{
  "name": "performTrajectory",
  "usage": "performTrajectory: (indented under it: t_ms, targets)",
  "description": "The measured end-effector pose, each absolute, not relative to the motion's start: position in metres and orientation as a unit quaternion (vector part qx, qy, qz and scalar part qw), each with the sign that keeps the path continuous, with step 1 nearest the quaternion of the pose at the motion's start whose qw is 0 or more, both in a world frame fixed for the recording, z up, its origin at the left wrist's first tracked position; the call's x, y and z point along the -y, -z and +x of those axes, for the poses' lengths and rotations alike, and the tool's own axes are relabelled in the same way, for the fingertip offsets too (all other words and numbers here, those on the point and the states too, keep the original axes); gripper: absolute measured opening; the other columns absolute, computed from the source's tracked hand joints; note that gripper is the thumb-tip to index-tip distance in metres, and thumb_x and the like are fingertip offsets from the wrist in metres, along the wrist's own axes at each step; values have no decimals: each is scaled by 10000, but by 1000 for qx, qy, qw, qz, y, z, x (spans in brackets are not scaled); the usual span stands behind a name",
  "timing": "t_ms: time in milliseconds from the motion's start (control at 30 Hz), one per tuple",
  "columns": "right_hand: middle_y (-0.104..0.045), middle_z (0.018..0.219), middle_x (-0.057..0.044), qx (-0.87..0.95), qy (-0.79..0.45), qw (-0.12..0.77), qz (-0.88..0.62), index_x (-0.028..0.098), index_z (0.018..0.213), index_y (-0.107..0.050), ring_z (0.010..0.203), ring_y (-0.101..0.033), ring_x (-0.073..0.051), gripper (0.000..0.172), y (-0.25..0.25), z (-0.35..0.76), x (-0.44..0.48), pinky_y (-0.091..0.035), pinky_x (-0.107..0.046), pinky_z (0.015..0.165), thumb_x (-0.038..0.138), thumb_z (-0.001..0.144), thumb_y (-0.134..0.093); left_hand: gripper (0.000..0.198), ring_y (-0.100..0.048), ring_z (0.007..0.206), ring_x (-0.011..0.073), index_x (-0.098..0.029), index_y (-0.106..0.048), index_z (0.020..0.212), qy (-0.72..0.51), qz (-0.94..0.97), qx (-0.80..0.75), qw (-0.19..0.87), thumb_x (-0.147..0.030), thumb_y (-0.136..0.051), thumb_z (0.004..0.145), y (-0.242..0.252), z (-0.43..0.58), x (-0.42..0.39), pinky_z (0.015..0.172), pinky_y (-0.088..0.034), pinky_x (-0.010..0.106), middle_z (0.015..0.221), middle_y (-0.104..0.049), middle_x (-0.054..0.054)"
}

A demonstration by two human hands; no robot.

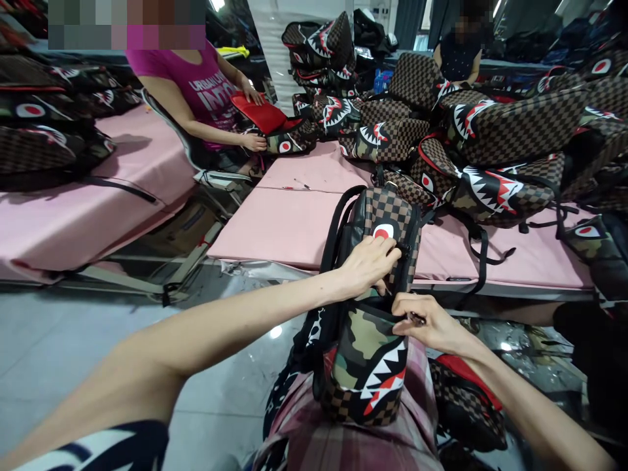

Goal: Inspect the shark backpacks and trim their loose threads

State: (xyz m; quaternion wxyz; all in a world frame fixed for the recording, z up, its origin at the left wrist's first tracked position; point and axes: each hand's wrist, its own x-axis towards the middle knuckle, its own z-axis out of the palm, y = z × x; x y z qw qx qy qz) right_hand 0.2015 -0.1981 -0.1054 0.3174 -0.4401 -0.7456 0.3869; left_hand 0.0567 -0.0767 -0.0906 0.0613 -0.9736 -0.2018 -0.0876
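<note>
A brown checkered backpack (370, 366) with a camouflage side and a shark-mouth print leans across my lap against the table edge. My left hand (375, 261) lies over its upper part beside the red-and-white eye print, fingers bent and gripping the fabric near a dark zipper. Lower down, my right hand (424, 317) pinches the rim of the open camouflage side pocket (375, 304). A small dark object (416, 318) shows between the fingers of that hand; its kind is unclear. Black shoulder straps (336, 226) hang along the bag's left side.
Similar backpacks (490, 190) are heaped on the pink table (289, 222) at right and back. Small pen-like items (297, 186) lie on it. A co-worker in a magenta shirt (206, 91) handles a red-lined bag at left. Another bag (466, 399) sits low at my right.
</note>
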Motion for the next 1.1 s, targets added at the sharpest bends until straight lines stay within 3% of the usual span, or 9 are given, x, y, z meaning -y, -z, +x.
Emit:
performTrajectory:
  t_ms: [133,233,333,400,500,600,767,1100]
  targets:
    - [-547,699,-5,778,-327,313,-436,166,699,-583,574,-478,-93,145,110,204,205,-346,-212,539,253,814,-600,185,-544,941,178,-177,-578,898,147,-980,123,-49,-354,-533,864,86,31,84,879,-350,344,951,-629,34]
    - [-551,715,-10,786,-305,309,-441,169,732,-585,586,-488,-95,120,110,205,210,-346,-211,542,240,829,-582,328,-543,1011,198,-188,-576,794,143,-982,80,-94,-504,-502,840,86,6,103,1035,-231,444,834,-647,17]
    - [-545,722,-8,801,-281,289,-444,174,757,-585,604,-492,-100,111,107,204,214,-343,-215,552,245,840,-567,473,-470,1161,270,-175,-550,834,106,-981,123,-101,-629,-577,704,90,-13,123,1058,-127,564,950,-648,69]
    - [-549,737,-8,813,-258,262,-451,180,781,-587,622,-501,-106,91,104,203,217,-339,-218,555,237,844,-554,470,-419,1225,278,-172,-530,893,100,-976,162,-107,-583,-633,690,96,-18,136,1051,-128,580,1030,-631,88]
    - [-560,761,-10,828,-170,225,-484,183,807,-593,605,-489,-102,110,109,197,225,-311,-222,526,160,848,-493,276,-419,1230,255,-173,-517,882,164,-954,239,-80,-377,-663,766,112,-20,155,1043,-159,540,978,-639,55]
    - [-582,751,-12,840,-4,231,-491,174,795,-599,544,-438,-95,190,128,186,236,-276,-244,505,99,858,-436,53,-488,1133,220,-184,-520,801,291,-916,275,-12,-170,-556,837,134,-24,173,937,-266,433,874,-652,13]
    - [-634,770,-25,851,108,269,-439,160,824,-612,598,-468,-102,207,157,173,246,-297,-248,547,93,886,-426,225,-516,893,155,-195,-513,726,361,-911,195,29,-53,-389,849,151,-35,180,734,-269,337,850,-670,-62]
    - [-657,817,-38,850,98,265,-444,155,879,-611,612,-481,-104,218,160,170,247,-304,-246,551,112,909,-400,211,-483,828,130,-189,-491,693,389,-902,187,0,-48,-427,836,159,-39,176,718,-268,324,797,-662,-53]
